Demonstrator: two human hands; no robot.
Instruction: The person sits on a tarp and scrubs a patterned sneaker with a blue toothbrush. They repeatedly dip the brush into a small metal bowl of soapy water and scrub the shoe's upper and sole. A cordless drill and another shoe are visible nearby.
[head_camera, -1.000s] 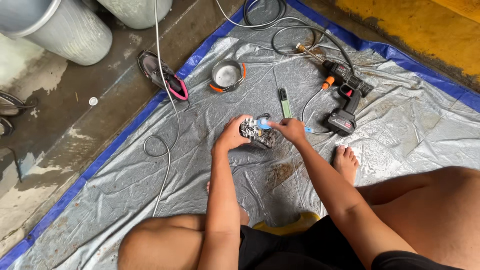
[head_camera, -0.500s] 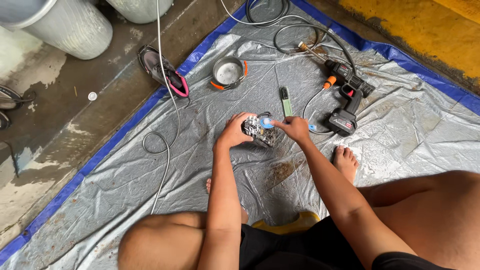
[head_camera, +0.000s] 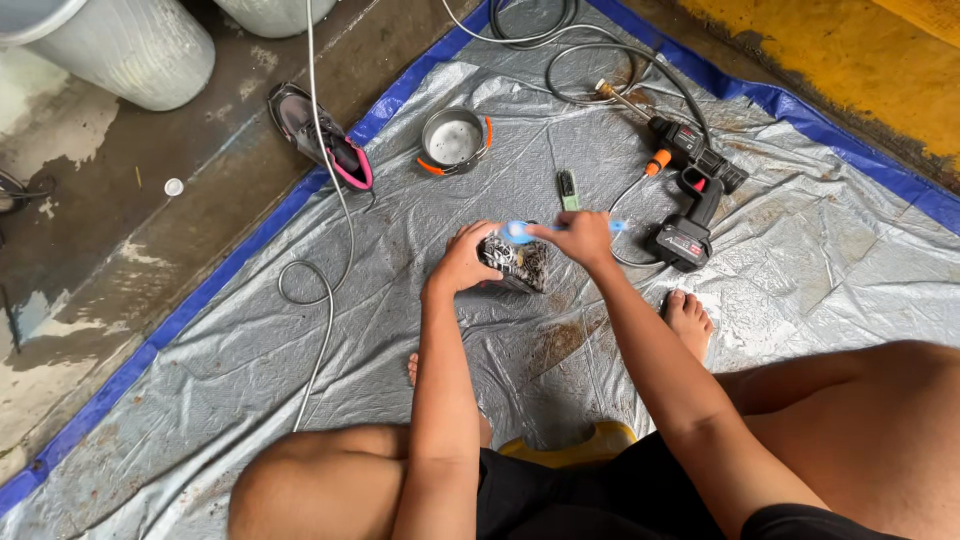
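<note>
Left hand (head_camera: 463, 262) grips a grimy, indistinct object (head_camera: 515, 262); right hand (head_camera: 583, 238) clasps a blue brush (head_camera: 520, 231).

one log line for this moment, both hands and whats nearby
left hand: holds dirty metal part on tarp | right hand: holds blue brush over part | nearby: spray gun, pot, shoe

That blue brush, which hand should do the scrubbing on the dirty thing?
Probably the right hand: it already grips the blue brush over the dirty metal part. The left hand is busy steadying that part on the tarp.
</note>
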